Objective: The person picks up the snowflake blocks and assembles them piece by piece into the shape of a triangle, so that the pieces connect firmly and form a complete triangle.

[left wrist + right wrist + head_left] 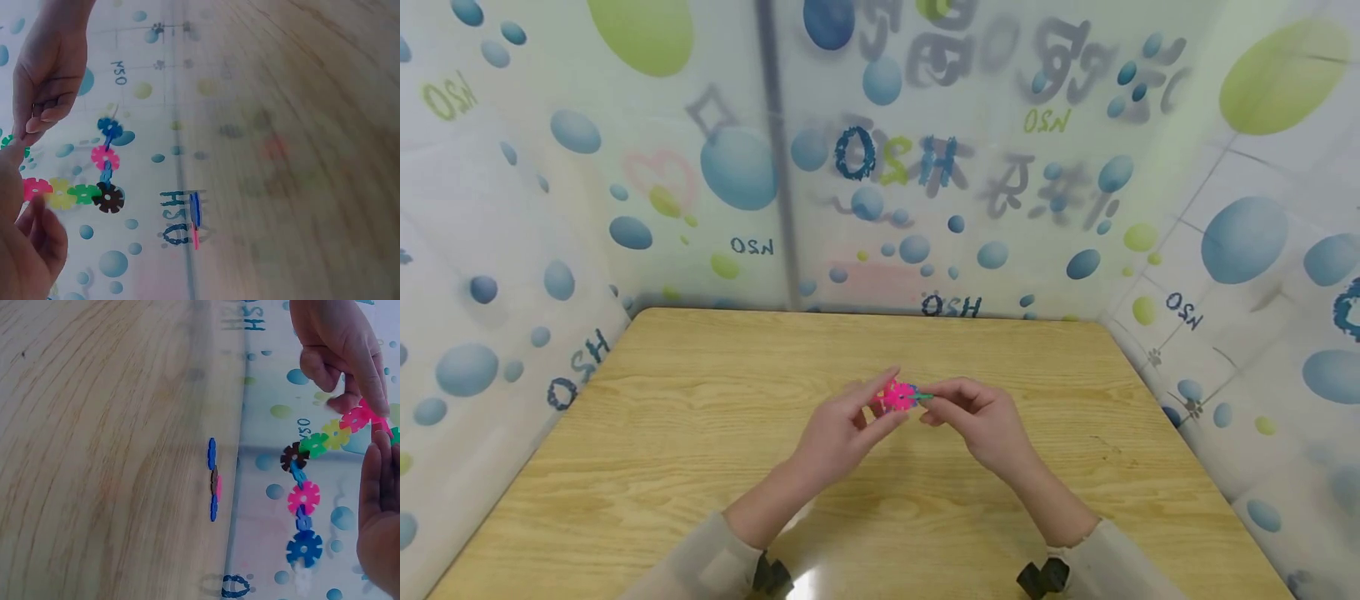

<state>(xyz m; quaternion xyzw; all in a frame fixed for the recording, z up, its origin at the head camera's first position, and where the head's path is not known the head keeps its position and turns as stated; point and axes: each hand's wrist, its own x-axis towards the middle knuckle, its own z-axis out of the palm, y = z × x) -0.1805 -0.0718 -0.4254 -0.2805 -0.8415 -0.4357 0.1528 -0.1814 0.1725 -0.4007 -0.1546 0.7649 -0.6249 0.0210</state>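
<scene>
Chain (pixel 311 499) already links several discs (pixel 288 460); your left hand (pixel 838 429) grips its pink end (pixel 898 397), your right hand (pixel 981 422) a green disc (pixel 922 397), join unclear.

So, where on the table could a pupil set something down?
The tabletop is bare left of the left hand, right of the right hand, and between both hands and the printed sheeting. It is crowded between the hands, around the pink disc and green piece, with a chain of discs close by.
</scene>
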